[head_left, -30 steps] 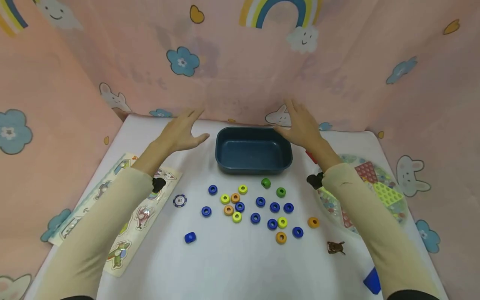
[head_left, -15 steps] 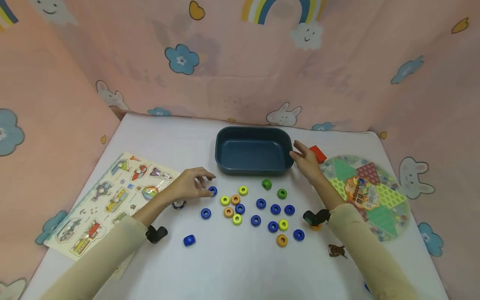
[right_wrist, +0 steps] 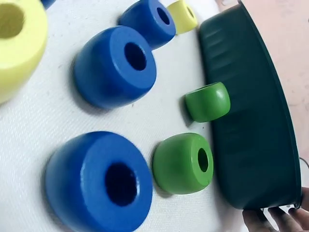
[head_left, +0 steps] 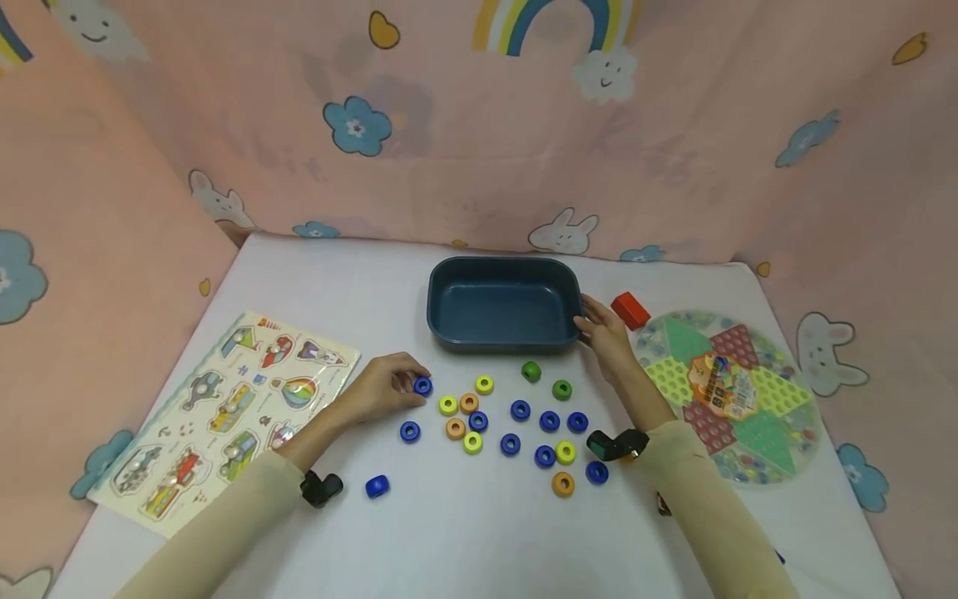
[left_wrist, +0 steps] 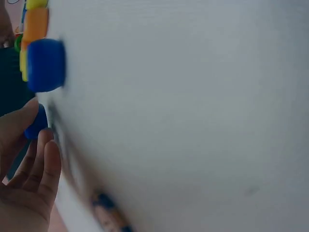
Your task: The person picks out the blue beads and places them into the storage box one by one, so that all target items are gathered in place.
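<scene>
My left hand (head_left: 384, 387) pinches a blue bead (head_left: 422, 386) between thumb and fingers at the left of the scattered beads. In the left wrist view that blue bead (left_wrist: 36, 123) shows between the fingertips, low over the white cloth. At the back, my right hand (head_left: 608, 337) grips the right end of a dark blue rectangular bin (head_left: 504, 344), its thumb on the rim and its fingers along the outside. The fingertips (right_wrist: 282, 220) show at the bin's corner in the right wrist view. Two green beads (right_wrist: 183, 163) lie in front of the bin.
Blue, yellow (head_left: 472, 443) and orange beads (head_left: 563, 484) are spread over the middle. A picture puzzle board (head_left: 247, 408) lies left. On the right are a round patterned game board (head_left: 729, 391) and a red block (head_left: 630, 310). A blue bead (head_left: 377, 487) lies on its side in front.
My left hand comes down and toward me from beside the bin and takes a blue bead. My right hand lowers from above the bin's right corner and takes hold of its right end.
</scene>
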Tool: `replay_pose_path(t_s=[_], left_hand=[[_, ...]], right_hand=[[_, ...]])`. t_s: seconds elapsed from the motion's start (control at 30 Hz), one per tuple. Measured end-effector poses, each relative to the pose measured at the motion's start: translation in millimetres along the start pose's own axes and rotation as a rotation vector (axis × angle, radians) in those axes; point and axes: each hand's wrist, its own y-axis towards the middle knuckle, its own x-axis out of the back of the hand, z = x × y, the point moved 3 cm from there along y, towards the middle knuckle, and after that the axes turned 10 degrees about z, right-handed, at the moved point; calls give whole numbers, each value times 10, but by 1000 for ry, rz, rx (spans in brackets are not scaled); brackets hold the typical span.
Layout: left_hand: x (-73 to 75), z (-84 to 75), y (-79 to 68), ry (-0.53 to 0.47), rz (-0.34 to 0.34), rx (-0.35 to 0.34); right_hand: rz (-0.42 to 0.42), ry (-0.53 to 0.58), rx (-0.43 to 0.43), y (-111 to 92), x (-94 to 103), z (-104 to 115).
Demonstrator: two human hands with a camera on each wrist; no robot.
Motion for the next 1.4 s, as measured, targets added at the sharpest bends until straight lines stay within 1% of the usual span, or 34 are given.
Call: replay_pose_path(t_s=[0.07, 0.17, 0.23, 0.3, 0.4, 0.47, 0.57, 0.63, 0.7, 0.77, 0.83, 0.9, 1.03, 1.13, 1.3, 1.4], left_hand=[[62, -68, 20, 0, 15, -6], [207, -245, 98, -16, 52, -30], [320, -392, 187, -30, 79, -50], [425, -520, 308, -29, 88, -73], [567, -678, 534, -8, 86, -97], [621, -754, 740, -2, 94, -101], [650, -825, 1085, 19, 132, -98], [645, -822, 1308, 44, 159, -94], [640, -782, 1484, 90, 169, -69], [630, -719, 1616, 137, 169, -27], [609, -652, 1717, 183, 173, 22], [568, -620, 1809, 210, 193, 48], [487, -561, 1916, 249, 239, 65], [426, -525, 1959, 259, 264, 85], [361, -472, 1963, 254, 298, 113], [378, -471, 1935, 245, 283, 107]], right_hand=[[1, 7, -19, 0, 2, 0], [2, 38, -36, 4, 16, -9], [3, 73, -40, 8, 32, -14], [7, 102, -44, 12, 45, -17], [15, 121, -50, 13, 59, -19], [14, 122, -48, 4, 93, -22], [-9, 131, -47, -14, 149, -28], [-23, 140, -48, -20, 165, -34], [-20, 152, -49, -14, 147, -42], [-3, 151, -51, 1, 110, -48], [9, 150, -46, 13, 76, -47], [6, 143, -39, 16, 72, -42], [0, 132, -30, 24, 51, -36], [4, 123, -30, 29, 50, -33], [-5, 106, -37, 35, 59, -38], [-2, 109, -33, 31, 67, -49]])
